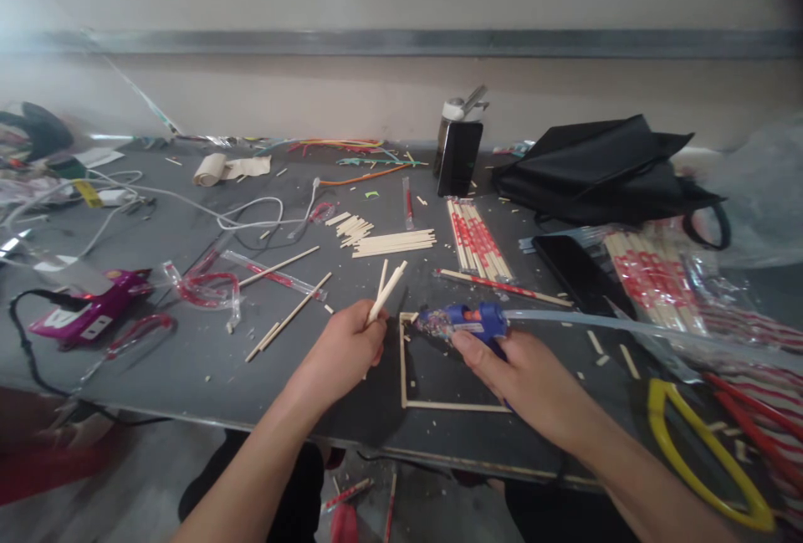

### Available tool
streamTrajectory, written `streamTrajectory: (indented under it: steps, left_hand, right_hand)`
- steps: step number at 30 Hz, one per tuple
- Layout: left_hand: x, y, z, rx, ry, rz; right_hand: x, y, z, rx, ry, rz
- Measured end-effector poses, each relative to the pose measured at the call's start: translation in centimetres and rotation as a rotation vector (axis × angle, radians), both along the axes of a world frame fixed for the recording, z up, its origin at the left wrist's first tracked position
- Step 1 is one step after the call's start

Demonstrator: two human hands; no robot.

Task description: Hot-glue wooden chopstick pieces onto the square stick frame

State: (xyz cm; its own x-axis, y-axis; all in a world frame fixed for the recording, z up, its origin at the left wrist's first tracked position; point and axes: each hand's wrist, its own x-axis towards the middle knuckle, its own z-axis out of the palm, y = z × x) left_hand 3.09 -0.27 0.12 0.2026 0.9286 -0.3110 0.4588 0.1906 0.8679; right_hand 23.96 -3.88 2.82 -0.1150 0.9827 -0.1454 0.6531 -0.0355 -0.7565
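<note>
Several pale wooden sticks (390, 289) stick up out of my left hand (352, 340), whose fingers are closed round them. My right hand (525, 376) grips a blue glue gun (475, 321) with a long clear glue stick (577, 320) trailing from its back. The gun's nozzle end is at the upper left corner of a stick frame (403, 367) lying on the dark table (207, 388). The frame's left side and lower side show; part of it is hidden behind my right hand and the gun.
Loose sticks (395, 242) and wrapped chopsticks (480, 240) lie beyond my hands. A purple glue gun (94, 309) sits left. On the right are a black phone (574, 274), a black bag (595, 175) and yellow-handled scissors (703, 451). A bottle (448, 120) with a phone against it stands behind.
</note>
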Motion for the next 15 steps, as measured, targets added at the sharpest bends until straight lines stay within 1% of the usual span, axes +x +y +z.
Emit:
streamTrajectory:
  steps: [4, 8, 11, 15]
  left_hand:
    - [0.03, -0.03, 0.23, 0.010, 0.011, -0.001]
    - [0.06, -0.05, 0.41, 0.001, 0.029, 0.004]
    - [0.04, -0.03, 0.33, -0.002, 0.025, 0.006]
    - [-0.03, 0.03, 0.15, 0.006, 0.028, 0.005]
  right_hand:
    - [0.10, -0.09, -0.14, 0.021, 0.000, -0.001]
    - [0.28, -0.17, -0.21, -0.003, -0.005, -0.005]
    - [0.41, -0.19, -0.21, -0.025, 0.005, -0.007]
    - [0.53, -0.27, -0.16, -0.009, 0.028, -0.010]
